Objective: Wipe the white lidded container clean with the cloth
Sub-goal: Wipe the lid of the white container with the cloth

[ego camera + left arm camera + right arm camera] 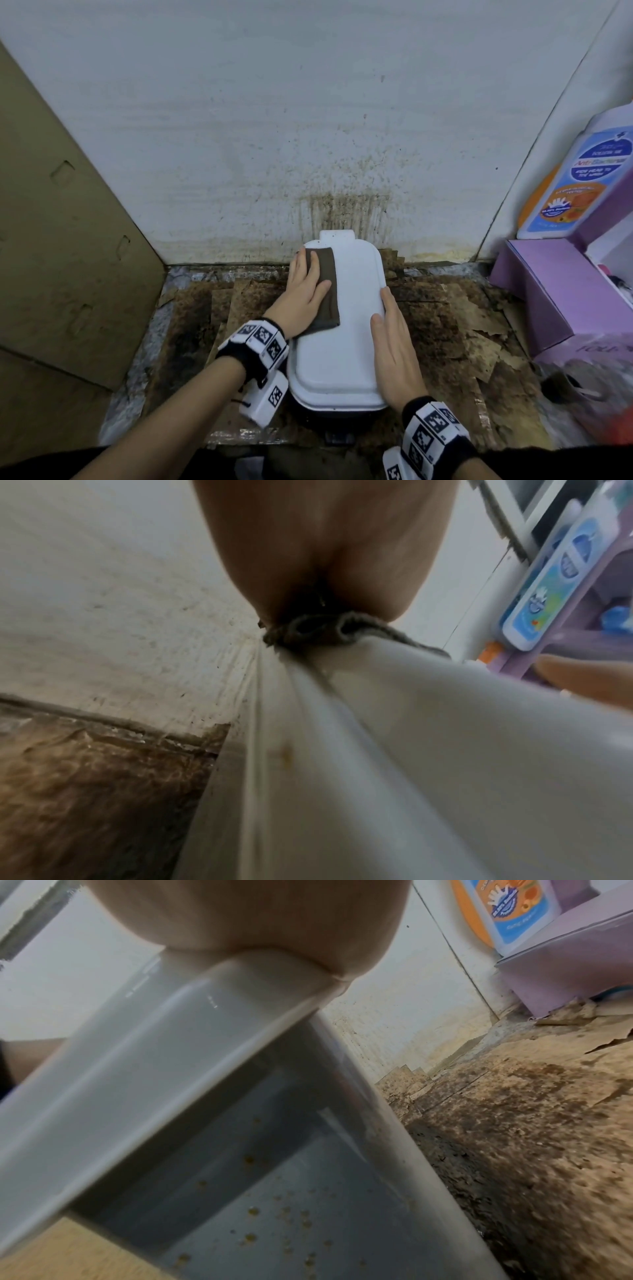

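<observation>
A long white lidded container (pixel 352 308) stands on a stained surface against the wall, its lid (pixel 428 750) smooth and pale. A folded dark brown cloth (pixel 327 287) lies on the far left part of the lid. My left hand (pixel 306 287) presses flat on the cloth with straight fingers; in the left wrist view the cloth (pixel 308 631) bunches under the palm. My right hand (pixel 394 342) rests flat along the lid's right edge, fingers straight. The right wrist view shows the container's grey side wall (pixel 274 1191) speckled with yellowish spots.
Stained brown paper (pixel 445 325) covers the surface around the container. The wall (pixel 308 137) behind carries brown splatter. A cardboard panel (pixel 61 240) stands at the left. At the right are a purple box (pixel 555 291) and a soap bottle (pixel 575 181).
</observation>
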### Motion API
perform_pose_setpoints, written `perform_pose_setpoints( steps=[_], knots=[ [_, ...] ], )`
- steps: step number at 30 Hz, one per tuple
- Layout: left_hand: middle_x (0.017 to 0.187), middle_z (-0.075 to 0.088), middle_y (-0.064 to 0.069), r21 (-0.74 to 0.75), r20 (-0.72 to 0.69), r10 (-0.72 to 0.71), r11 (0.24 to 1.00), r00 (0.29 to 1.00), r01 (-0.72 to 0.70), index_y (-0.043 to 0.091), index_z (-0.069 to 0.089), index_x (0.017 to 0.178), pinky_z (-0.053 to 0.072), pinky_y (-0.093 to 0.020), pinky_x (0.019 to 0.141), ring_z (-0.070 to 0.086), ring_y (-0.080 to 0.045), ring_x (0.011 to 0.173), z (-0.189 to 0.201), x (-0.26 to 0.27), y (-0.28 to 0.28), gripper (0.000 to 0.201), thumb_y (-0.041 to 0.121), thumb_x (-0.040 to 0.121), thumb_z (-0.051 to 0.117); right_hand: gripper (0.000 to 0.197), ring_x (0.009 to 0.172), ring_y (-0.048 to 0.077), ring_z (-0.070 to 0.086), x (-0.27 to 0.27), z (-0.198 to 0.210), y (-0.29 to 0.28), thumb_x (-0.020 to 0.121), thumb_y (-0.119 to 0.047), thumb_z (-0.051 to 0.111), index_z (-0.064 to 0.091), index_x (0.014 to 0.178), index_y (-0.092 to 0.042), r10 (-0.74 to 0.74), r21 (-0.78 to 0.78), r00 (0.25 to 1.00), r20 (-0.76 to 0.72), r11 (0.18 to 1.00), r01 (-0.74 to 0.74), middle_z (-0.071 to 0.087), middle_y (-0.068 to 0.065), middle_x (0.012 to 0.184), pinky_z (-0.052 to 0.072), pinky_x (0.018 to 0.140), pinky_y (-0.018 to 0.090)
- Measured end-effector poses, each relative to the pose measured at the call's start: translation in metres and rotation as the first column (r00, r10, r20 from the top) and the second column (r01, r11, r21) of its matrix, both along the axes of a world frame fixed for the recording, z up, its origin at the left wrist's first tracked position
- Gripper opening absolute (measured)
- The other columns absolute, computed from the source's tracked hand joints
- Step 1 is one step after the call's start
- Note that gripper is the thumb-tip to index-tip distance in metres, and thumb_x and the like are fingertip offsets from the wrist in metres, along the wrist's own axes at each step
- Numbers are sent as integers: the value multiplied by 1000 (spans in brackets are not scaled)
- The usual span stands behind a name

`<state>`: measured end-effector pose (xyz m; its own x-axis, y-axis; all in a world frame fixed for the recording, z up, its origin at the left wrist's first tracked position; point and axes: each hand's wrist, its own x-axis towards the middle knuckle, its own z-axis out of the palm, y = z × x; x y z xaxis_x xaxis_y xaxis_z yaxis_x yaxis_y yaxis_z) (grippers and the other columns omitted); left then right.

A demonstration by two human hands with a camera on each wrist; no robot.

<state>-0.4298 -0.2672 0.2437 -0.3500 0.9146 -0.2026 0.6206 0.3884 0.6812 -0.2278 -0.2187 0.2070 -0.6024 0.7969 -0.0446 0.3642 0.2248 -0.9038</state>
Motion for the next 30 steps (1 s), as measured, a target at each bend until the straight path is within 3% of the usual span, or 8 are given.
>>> perform_pose_setpoints(
  steps=[4, 8, 11, 13, 17, 22, 26, 30],
  knots=[
    [163, -27, -5, -31, -34, -12, 999, 999, 11, 16, -9, 158, -1, -42, 124, -22, -22, 151, 4, -21, 24, 67, 41, 108, 27, 75, 149, -11, 2, 0, 2, 0, 92, -71, 17, 6, 159, -40, 2, -14, 1000, 3, 1000, -2, 5, -28, 165, 9, 127, 34],
    [164, -25, -6, -14, -68, -8, 1000, 998, 7, 18, -6, 159, 0, -42, 124, -19, -24, 152, 1, -22, 25, 63, 38, 108, 27, 65, 143, -22, -5, 0, 3, 0, 98, -59, 17, 5, 159, -40, 17, 2, 999, 35, 1000, -17, 4, -29, 164, 2, 127, 33],
    [164, -26, -5, 6, -77, -11, 1000, 997, 12, 17, -4, 159, 1, -44, 125, -22, -22, 151, -2, -16, 16, 62, 36, 108, 27, 64, 143, -22, -7, 0, 3, 0, 99, -58, 17, 4, 159, -39, 29, 25, 999, 45, 999, -30, 3, -29, 164, -2, 127, 32],
    [163, -27, -3, 20, -81, -12, 1000, 997, 14, 17, -3, 159, -2, -41, 124, -24, -20, 150, -3, -7, 5, 62, 35, 108, 27, 64, 145, -19, -5, 1, 3, 0, 100, -58, 17, 4, 159, -39, 29, 28, 999, 45, 999, -30, 3, -29, 164, -2, 127, 32],
    [160, -31, 2, 26, -129, -32, 999, 991, 36, 19, -5, 159, -10, -25, 118, -30, -10, 145, -3, 23, -31, 62, 34, 108, 27, 63, 137, -29, -9, 1, 8, -1, 98, -59, 17, 3, 158, -43, 31, 10, 998, 59, 999, -31, 2, -30, 163, -1, 127, 32],
    [155, -42, 4, 20, -208, -70, 997, 976, 76, 24, -15, 155, -21, -13, 110, -43, -2, 138, -8, 49, -66, 64, 44, 104, 19, 61, 143, -21, -6, -1, 7, -2, 97, -61, 16, 1, 155, -48, 30, 24, 998, 47, 999, -31, 0, -31, 163, 2, 128, 34],
    [152, -46, 1, -39, -253, -87, 996, 964, 80, 21, -19, 154, -24, -16, 109, -48, -6, 134, -5, 48, -58, 66, 44, 104, 16, 65, 147, -16, -3, 0, 0, 0, 96, -66, 16, 2, 157, -46, 19, 20, 999, 34, 1000, -20, 0, -32, 163, 4, 128, 33],
    [156, -41, -3, -97, -254, -99, 992, 962, 76, 15, -17, 156, -15, -28, 117, -39, -17, 142, -1, 26, -28, 65, 39, 108, 20, 64, 148, -14, -1, 0, 3, 1, 99, -65, 18, 1, 158, -45, 28, -17, 999, 32, 999, -28, -1, -33, 163, 5, 126, 28]
  ],
)
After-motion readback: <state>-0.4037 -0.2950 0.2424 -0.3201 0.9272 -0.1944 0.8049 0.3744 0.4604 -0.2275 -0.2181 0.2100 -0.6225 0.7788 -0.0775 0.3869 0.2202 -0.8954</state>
